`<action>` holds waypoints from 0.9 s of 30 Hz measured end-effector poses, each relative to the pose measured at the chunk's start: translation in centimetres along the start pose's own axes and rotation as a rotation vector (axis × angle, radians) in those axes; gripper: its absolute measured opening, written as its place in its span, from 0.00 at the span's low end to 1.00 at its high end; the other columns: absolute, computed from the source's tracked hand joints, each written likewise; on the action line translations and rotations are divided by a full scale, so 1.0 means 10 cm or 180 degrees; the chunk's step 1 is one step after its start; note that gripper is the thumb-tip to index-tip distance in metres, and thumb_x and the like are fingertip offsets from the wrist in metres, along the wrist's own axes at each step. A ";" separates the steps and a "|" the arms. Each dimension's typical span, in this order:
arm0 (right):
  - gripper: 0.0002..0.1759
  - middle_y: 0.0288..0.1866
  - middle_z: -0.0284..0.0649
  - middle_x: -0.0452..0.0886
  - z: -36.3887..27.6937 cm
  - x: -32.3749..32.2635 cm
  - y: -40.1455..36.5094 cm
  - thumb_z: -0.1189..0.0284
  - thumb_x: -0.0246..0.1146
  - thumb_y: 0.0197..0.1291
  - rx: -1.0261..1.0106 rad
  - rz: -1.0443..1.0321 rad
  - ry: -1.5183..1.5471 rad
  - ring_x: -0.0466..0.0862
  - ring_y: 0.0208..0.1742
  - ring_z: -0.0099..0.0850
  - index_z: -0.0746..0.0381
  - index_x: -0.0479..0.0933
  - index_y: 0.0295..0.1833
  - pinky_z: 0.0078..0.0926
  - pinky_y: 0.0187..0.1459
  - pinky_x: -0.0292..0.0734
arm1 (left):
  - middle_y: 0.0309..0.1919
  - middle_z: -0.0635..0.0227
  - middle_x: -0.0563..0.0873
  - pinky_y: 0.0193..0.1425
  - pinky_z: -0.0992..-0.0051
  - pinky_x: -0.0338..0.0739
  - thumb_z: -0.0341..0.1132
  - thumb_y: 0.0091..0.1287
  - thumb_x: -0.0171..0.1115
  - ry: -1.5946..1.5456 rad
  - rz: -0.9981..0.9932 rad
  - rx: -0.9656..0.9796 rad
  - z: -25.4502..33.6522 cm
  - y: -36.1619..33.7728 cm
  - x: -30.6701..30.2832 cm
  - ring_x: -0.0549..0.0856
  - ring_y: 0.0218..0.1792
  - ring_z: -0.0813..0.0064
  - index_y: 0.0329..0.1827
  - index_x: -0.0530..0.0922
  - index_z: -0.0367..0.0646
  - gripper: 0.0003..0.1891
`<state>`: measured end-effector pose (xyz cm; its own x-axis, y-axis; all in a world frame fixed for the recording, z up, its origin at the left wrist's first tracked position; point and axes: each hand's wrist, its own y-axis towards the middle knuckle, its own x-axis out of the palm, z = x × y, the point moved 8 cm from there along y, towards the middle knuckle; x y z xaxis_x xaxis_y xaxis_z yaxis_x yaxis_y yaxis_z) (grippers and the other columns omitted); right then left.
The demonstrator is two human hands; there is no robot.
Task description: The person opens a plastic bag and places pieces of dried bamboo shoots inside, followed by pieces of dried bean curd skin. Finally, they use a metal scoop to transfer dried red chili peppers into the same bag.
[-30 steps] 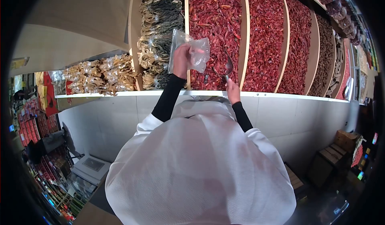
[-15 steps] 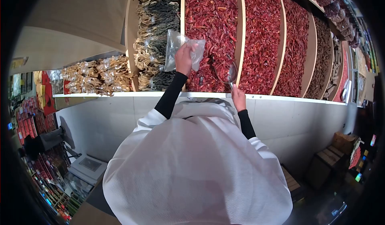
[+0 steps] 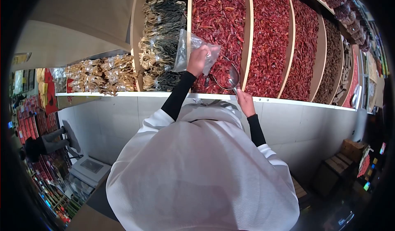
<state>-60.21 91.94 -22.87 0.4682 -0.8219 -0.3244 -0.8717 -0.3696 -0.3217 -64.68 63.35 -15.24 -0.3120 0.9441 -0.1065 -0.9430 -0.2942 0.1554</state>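
My left hand (image 3: pixel 198 60) is closed on a clear plastic bag (image 3: pixel 182 54), which it holds over the bin of dried red chilies (image 3: pixel 218 15). The bag's upper part spreads out to both sides of my fingers. In my right hand (image 3: pixel 245 102), near the bin's front edge, is the handle of a metal scoop (image 3: pixel 233 78). The scoop's bowl points away from me toward the bag, and red chilies show in it. Its tip lies close to the lower right corner of the bag.
Wooden dividers (image 3: pixel 248 37) separate the bins. Bundles of dark and pale dried strips (image 3: pixel 158 37) fill the bin to the left; more red chilies (image 3: pixel 269 41) lie to the right. A white front ledge (image 3: pixel 288 102) runs along the bins. Behind at left stand a grey machine (image 3: pixel 90 167) and a person (image 3: pixel 35 148).
The scoop has tilted and moved left toward the bag, and chilies now show in its bowl. My left hand and the bag have shifted slightly right and down.
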 end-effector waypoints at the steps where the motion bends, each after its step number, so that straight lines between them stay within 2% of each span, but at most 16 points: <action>1: 0.27 0.16 0.31 0.63 -0.02 0.01 0.02 0.57 0.51 0.75 -0.0064 -0.0023 -0.0067 0.63 0.20 0.20 0.65 0.68 0.24 0.26 0.24 0.61 | 0.26 0.59 0.79 0.38 0.72 0.70 0.34 0.69 0.46 0.0000 0.0009 0.0005 0.00 0.00 0.01 0.78 0.29 0.68 0.31 0.74 0.36 0.13; 3: 0.27 0.16 0.32 0.63 -0.06 0.04 0.05 0.58 0.51 0.75 -0.0133 -0.0050 -0.0139 0.63 0.20 0.20 0.65 0.69 0.25 0.26 0.24 0.62 | 0.26 0.58 0.80 0.39 0.70 0.71 0.35 0.69 0.46 0.0300 -0.0217 0.0467 0.09 -0.01 0.08 0.79 0.30 0.65 0.31 0.74 0.36 0.13; 4: 0.27 0.17 0.33 0.63 -0.13 0.05 0.06 0.57 0.51 0.75 -0.0191 -0.0057 -0.0224 0.64 0.20 0.21 0.65 0.69 0.25 0.26 0.25 0.63 | 0.26 0.58 0.80 0.39 0.70 0.71 0.35 0.69 0.46 0.0300 -0.0208 0.0467 0.15 -0.03 0.08 0.79 0.30 0.65 0.31 0.74 0.36 0.13; 6: 0.27 0.17 0.34 0.64 -0.21 0.08 0.10 0.57 0.51 0.74 -0.0256 -0.0077 -0.0316 0.65 0.20 0.22 0.66 0.70 0.26 0.27 0.25 0.63 | 0.23 0.68 0.72 0.33 0.75 0.64 0.36 0.72 0.45 0.0084 -0.0551 0.0103 0.17 -0.06 0.14 0.70 0.25 0.79 0.31 0.72 0.37 0.13; 11: 0.27 0.17 0.37 0.67 -0.31 0.27 0.25 0.55 0.52 0.73 -0.0268 -0.0431 -0.0539 0.68 0.21 0.26 0.66 0.73 0.28 0.30 0.27 0.66 | 0.22 0.67 0.71 0.32 0.75 0.63 0.36 0.72 0.45 0.0008 -0.0831 0.0008 0.34 -0.18 0.15 0.69 0.25 0.79 0.31 0.72 0.37 0.14; 16: 0.27 0.18 0.42 0.71 -0.54 0.47 0.35 0.54 0.53 0.72 -0.0515 -0.0430 -0.0598 0.73 0.22 0.32 0.67 0.75 0.29 0.34 0.30 0.69 | 0.21 0.68 0.70 0.32 0.75 0.63 0.38 0.73 0.45 -0.0011 -0.0916 0.0169 0.39 -0.33 0.11 0.69 0.24 0.78 0.31 0.72 0.37 0.16; 18: 0.28 0.18 0.45 0.71 -0.56 0.52 0.38 0.53 0.53 0.72 -0.0394 -0.0463 -0.0682 0.74 0.23 0.36 0.68 0.75 0.29 0.36 0.31 0.70 | 0.29 0.57 0.79 0.39 0.69 0.71 0.34 0.70 0.46 0.0252 -0.0931 0.0046 0.40 -0.39 0.05 0.79 0.30 0.60 0.31 0.73 0.35 0.13; 22: 0.28 0.20 0.49 0.75 -0.67 0.53 0.39 0.53 0.53 0.71 -0.0303 -0.0419 -0.0811 0.78 0.25 0.43 0.68 0.77 0.30 0.39 0.34 0.72 | 0.28 0.59 0.78 0.40 0.70 0.71 0.34 0.70 0.47 -0.0204 -0.0843 -0.0383 0.17 -0.53 -0.01 0.78 0.30 0.64 0.30 0.72 0.35 0.12; 24: 0.28 0.24 0.54 0.79 -0.78 0.48 0.37 0.52 0.54 0.70 -0.0311 -0.0467 -0.1023 0.83 0.31 0.49 0.68 0.80 0.32 0.43 0.38 0.74 | 0.28 0.63 0.81 0.40 0.70 0.71 0.34 0.71 0.47 -0.0307 -0.0567 -0.0279 0.10 -0.55 -0.08 0.77 0.30 0.71 0.31 0.73 0.36 0.12; 25: 0.27 0.28 0.57 0.80 -0.89 0.43 0.35 0.53 0.55 0.69 -0.0357 -0.0465 -0.1163 0.83 0.35 0.53 0.68 0.81 0.33 0.46 0.40 0.75 | 0.28 0.63 0.81 0.40 0.70 0.71 0.34 0.71 0.47 -0.0311 -0.0573 -0.0286 0.05 -0.54 -0.08 0.77 0.30 0.71 0.31 0.73 0.36 0.12; 27: 0.26 0.28 0.57 0.81 -1.10 0.36 0.30 0.54 0.56 0.69 -0.0350 -0.0471 -0.1478 0.83 0.36 0.54 0.68 0.81 0.34 0.48 0.40 0.75 | 0.33 0.63 0.86 0.34 0.77 0.68 0.36 0.73 0.47 0.1065 0.0233 0.1317 0.35 -0.57 -0.22 0.72 0.26 0.83 0.32 0.72 0.38 0.12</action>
<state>-62.67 83.08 -15.22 0.5812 -0.4867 -0.6522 -0.7894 -0.5318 -0.3066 -58.23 63.48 -12.41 -0.4588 0.8043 -0.3776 -0.8142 -0.2104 0.5411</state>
